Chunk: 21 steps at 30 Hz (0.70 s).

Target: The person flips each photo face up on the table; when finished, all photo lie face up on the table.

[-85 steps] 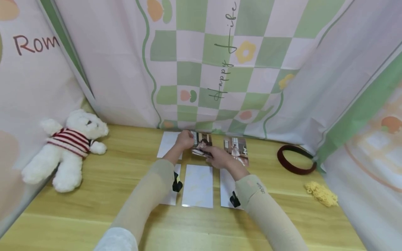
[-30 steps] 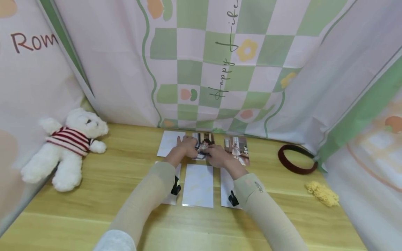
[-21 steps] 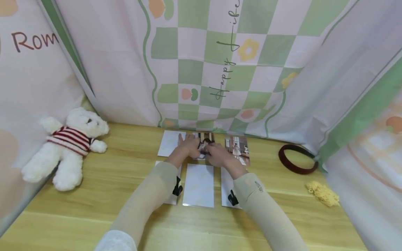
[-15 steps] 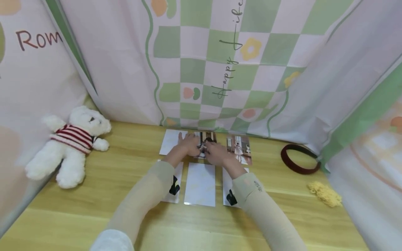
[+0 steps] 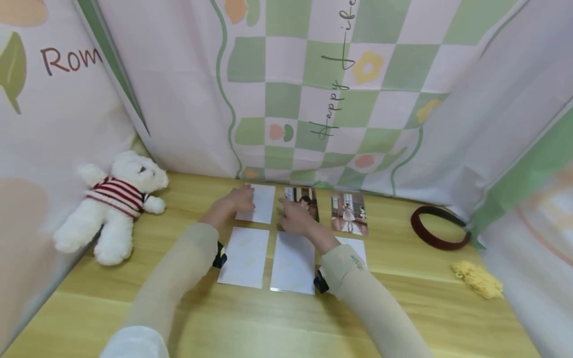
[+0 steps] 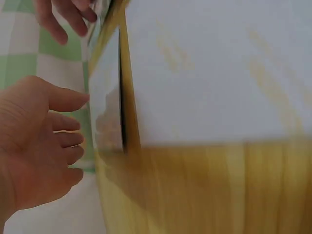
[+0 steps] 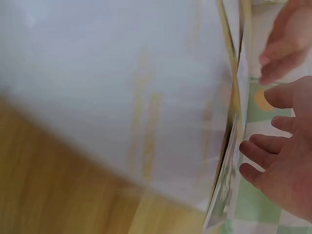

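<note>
Head view puts the left hand (image 5: pixel 243 198) at the left edge of the back-left card (image 5: pixel 264 205), thumb and fingers apart, loosely bent and holding nothing. The right hand (image 5: pixel 296 217) is over the lower left of the middle photo (image 5: pixel 310 198), fingers apart, gripping nothing; I cannot tell whether either hand touches. Another photo (image 5: pixel 349 214) lies to the right. Three white cards (image 5: pixel 243 258) form the front row on the counter (image 5: pixel 250 323), the rightmost partly behind a sleeve (image 5: pixel 351 271).
</note>
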### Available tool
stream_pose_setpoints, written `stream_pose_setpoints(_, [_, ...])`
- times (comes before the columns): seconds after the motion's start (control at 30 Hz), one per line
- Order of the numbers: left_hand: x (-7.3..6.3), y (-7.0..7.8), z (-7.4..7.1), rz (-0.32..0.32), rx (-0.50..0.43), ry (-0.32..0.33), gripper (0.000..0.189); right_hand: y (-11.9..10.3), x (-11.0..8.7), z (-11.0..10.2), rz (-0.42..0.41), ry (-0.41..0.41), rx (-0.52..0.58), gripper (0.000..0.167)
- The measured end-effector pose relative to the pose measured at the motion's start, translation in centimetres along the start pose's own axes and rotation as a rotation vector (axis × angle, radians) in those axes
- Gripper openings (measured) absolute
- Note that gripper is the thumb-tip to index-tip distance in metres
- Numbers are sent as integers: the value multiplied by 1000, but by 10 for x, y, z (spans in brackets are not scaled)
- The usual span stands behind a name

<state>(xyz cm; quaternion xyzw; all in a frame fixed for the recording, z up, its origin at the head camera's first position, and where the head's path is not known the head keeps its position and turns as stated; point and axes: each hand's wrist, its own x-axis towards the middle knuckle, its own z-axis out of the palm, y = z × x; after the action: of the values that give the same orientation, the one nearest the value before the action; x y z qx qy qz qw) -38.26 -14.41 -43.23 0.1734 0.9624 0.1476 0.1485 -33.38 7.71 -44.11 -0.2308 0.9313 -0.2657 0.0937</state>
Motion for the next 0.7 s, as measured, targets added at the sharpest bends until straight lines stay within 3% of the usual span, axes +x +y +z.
stream_pose_setpoints(0.07, [-4,-18,1,15,-45,-19,40,-6,3,2,-14,-2,17,62])
stream_pose_setpoints(0.13, [-10,-30,1,10,-107,-37,54,-11,6,4,-25,0,6,62])
stream_pose_setpoints(0.3, [-26,-39,-2,-28,-247,-96,90,-24,14,8,20,-35,-23,66])
stream_pose_setpoints(0.47, [-30,-43,0,-12,-248,-125,88,-31,18,13,88,-73,-52,70])
stream_pose_setpoints(0.7, [-32,-46,2,0,-183,-131,81,-35,18,15,98,-85,-58,71])
